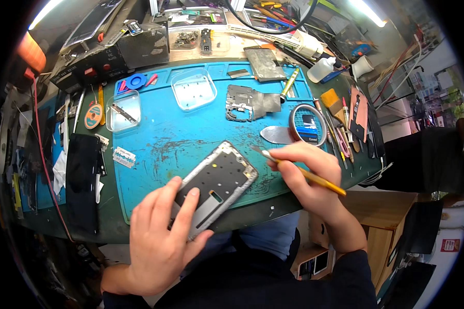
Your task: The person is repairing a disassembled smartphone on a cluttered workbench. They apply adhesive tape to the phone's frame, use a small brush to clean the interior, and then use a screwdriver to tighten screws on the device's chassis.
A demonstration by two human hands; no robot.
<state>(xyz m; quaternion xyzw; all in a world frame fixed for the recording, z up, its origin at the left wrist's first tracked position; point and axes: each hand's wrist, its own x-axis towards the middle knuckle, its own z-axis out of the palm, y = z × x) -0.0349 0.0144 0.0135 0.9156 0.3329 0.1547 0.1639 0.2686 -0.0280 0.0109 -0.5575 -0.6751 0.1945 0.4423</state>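
My left hand [162, 237] grips the lower left part of a dark phone frame [219, 177], which lies tilted on the blue mat with small screw holes and an oblong cut-out showing. Just right of it, my right hand [309, 180] holds a yellow-handled tool [325, 184] between thumb and fingers, its light tip near the frame's top corner. A metal spatula [275, 135] and a round roll [294, 120] with a blue item inside lie above my right hand. A dark phone part with shielding [241, 103] rests farther back.
The blue mat [154, 165] carries two clear trays [193, 87] [121, 121] and a razor blade [123, 157]. A black phone [82, 185] lies left. Brushes [333, 103], a white bottle [322, 68] and other tools crowd the right and back. A wooden cabinet [384, 232] stands lower right.
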